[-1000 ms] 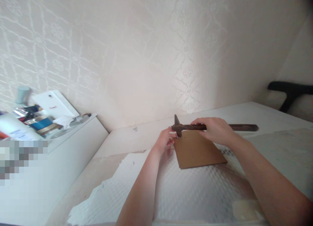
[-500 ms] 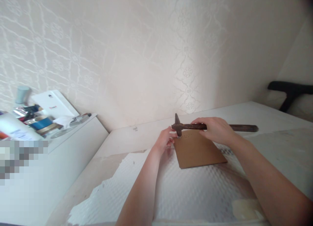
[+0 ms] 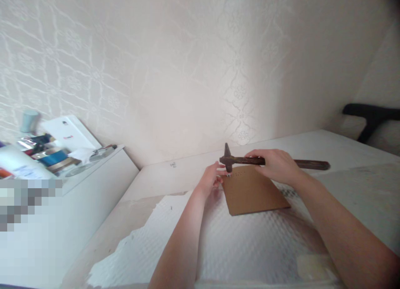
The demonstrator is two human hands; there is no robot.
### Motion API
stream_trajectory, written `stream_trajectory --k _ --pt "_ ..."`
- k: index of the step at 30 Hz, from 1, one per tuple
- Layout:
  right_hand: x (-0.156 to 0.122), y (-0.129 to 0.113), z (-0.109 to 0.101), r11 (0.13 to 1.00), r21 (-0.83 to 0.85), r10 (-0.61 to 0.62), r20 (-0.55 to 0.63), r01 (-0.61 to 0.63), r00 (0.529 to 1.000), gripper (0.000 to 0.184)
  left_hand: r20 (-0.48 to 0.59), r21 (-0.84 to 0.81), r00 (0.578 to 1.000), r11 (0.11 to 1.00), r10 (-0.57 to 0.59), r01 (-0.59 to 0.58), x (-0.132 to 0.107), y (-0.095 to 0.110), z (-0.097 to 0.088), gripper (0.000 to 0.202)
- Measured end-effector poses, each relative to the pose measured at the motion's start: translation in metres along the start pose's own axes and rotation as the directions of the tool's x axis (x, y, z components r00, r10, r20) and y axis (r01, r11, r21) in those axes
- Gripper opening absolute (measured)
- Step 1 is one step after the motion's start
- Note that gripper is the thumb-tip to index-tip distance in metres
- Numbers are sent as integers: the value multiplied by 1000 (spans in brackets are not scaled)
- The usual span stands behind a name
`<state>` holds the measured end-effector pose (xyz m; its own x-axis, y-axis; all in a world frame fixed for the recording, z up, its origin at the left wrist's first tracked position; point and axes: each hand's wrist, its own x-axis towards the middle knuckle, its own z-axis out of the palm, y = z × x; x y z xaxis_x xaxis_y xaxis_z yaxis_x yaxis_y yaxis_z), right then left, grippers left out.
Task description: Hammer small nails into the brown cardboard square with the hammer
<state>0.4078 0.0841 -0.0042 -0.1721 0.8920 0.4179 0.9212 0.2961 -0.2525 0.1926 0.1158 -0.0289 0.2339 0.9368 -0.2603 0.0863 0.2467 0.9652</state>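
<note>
A brown leather-like sheet [image 3: 254, 193] lies flat on white padded wrap, with small holes along its far edge. My right hand [image 3: 278, 164] is wrapped round the dark handle of a hammer [image 3: 229, 159], held level above the sheet. Its head is over the sheet's far left corner. At that corner the fingers of my left hand [image 3: 211, 178] are closed on a small pronged punch [image 3: 228, 175]. Only its silver prongs show, at the sheet's surface just below the hammer head; fingers and hammer hide the rest.
White bubble-textured wrap [image 3: 150, 239] covers part of the light table [image 3: 184, 176], which meets a patterned wall. At the left, a white cabinet [image 3: 93, 205] bears a white box [image 3: 70, 130], a blue tape roll [image 3: 53, 157] and other clutter. A black armrest [image 3: 371, 112] stands at the right.
The hammer head has risen very slightly, and its handle tilts a little more. My left hand, the pronged punch and the sheet stay in place.
</note>
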Motion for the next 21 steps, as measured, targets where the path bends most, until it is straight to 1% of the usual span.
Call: stream_trajectory --k 4,6,8,12,15,21 --pt "0 0 0 1000 -12 -1 26 1 1000 37 9 -1 1000 1000 16 -16 0 -1 0 43" --pt "0 0 0 1000 -2 -2 18 2 1000 38 10 3 1000 1000 17 -17 0 -1 0 42" --pt "0 0 0 1000 11 -2 10 2 1000 38 5 6 1000 1000 10 -10 1 -1 0 43" --pt "0 0 -1 1000 6 3 37 -4 999 37 4 2 1000 1000 4 -4 1 0 0 43" --pt "0 0 -1 1000 12 12 33 -13 999 37 -7 2 1000 1000 -2 2 1 -1 0 43" --pt "0 0 0 1000 7 17 40 -17 999 38 -2 -2 1000 1000 9 -9 2 -1 -1 44"
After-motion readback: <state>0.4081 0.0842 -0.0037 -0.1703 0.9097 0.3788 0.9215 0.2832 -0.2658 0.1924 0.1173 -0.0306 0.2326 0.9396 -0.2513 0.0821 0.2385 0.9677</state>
